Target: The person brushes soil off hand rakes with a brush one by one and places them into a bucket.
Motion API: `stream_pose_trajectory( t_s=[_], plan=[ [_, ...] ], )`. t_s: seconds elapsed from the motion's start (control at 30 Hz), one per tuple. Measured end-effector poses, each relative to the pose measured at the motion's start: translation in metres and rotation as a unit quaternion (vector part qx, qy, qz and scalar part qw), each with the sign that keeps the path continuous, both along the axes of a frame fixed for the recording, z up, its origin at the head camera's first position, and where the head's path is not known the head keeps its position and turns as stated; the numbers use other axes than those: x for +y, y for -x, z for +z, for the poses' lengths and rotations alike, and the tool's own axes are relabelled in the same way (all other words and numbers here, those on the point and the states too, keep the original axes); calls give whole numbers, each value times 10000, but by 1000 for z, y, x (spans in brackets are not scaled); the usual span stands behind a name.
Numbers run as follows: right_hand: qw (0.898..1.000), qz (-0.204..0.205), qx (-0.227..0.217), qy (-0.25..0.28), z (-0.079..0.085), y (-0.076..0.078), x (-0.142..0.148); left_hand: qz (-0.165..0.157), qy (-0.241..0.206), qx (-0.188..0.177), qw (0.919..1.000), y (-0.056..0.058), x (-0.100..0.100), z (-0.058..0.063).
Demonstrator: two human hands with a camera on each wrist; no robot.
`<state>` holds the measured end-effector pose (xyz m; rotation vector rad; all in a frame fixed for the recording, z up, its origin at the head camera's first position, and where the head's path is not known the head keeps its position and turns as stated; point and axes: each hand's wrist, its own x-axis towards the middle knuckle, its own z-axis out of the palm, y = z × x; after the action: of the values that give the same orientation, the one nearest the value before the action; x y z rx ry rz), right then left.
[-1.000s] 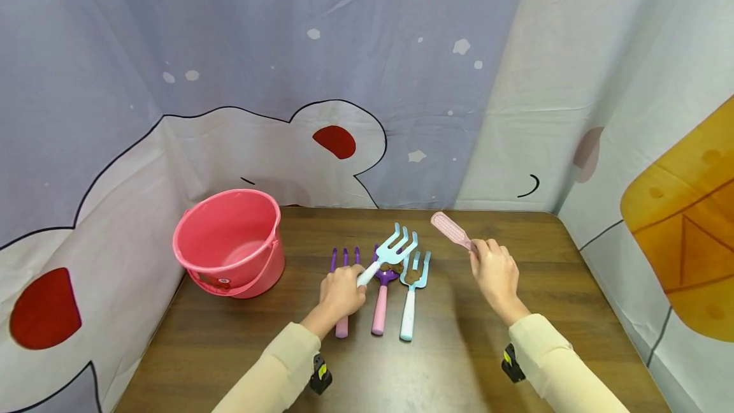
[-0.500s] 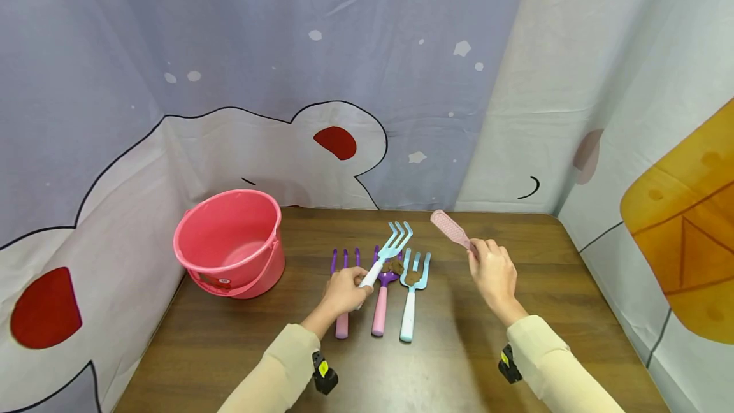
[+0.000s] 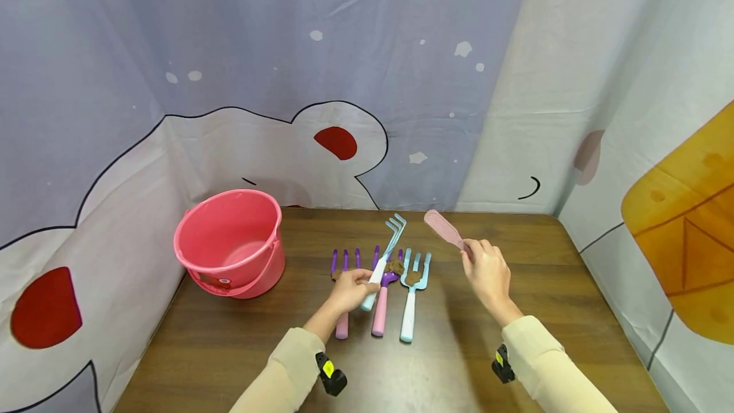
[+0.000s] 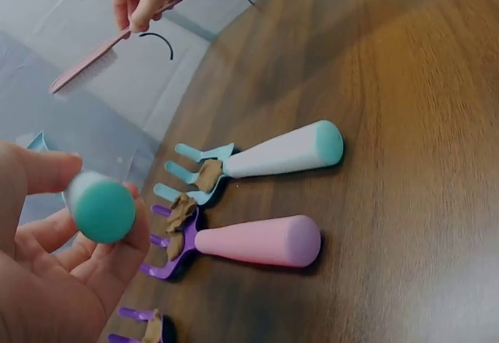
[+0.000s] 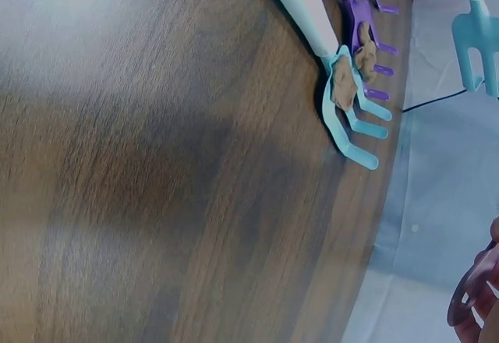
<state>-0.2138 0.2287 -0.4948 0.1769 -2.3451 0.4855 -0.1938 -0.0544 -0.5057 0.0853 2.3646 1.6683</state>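
Over the last second the blue fork [image 3: 378,269] in the left hand [image 3: 346,292] has turned: its tines faced up spread out, and now show nearly edge-on, bunched together, with the handle steeper. That hand has shifted a little rightward. The pink brush [image 3: 444,228] and the right hand [image 3: 489,273] have moved slightly left. The bucket and the forks lying down look unmoved.

Left fingers: narrow, thumb on one side and fingers on the other, round the white handle; the gap is no wider than the handle. Its green end cap points at the left wrist camera. Right fingers: thumb and fingertips pinch the brush's thin handle, bristles downward; from above, the back of the hand hides some of them.

Held fork is off the table [image 3: 436,375], seen from the head crossing in front of the middle purple fork [image 3: 387,278]. Left hand covers the mid-part of another purple fork, its pink handle [image 3: 342,327] showing below. To the right, a second blue fork [image 3: 410,298] lies flat. Brown clumps [image 3: 394,266] sit on the heads of all three lying forks. Pink bucket [image 3: 271,276] stands upright at the table's left, handle down, well apart from the brush. Patterned curtain [image 3: 367,30] behind.
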Motion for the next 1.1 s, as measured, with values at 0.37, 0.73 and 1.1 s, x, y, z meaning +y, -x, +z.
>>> stream_pose_trajectory(
  t_s=[0.37, 0.73, 1.1],
  plan=[
    [9997, -38, -154, 168, -4, 1, -10, 7, -2008, -1253, 9716, -3, 7, -8],
    [9993, 91, -243, 275, 2, -1, -24, 0, -2970, -1593, 9415, -6, 10, -12],
    [9989, 434, -66, 173, 8, -4, -44, -167, -3583, -1637, 9190, -8, 13, -16]
  ],
)
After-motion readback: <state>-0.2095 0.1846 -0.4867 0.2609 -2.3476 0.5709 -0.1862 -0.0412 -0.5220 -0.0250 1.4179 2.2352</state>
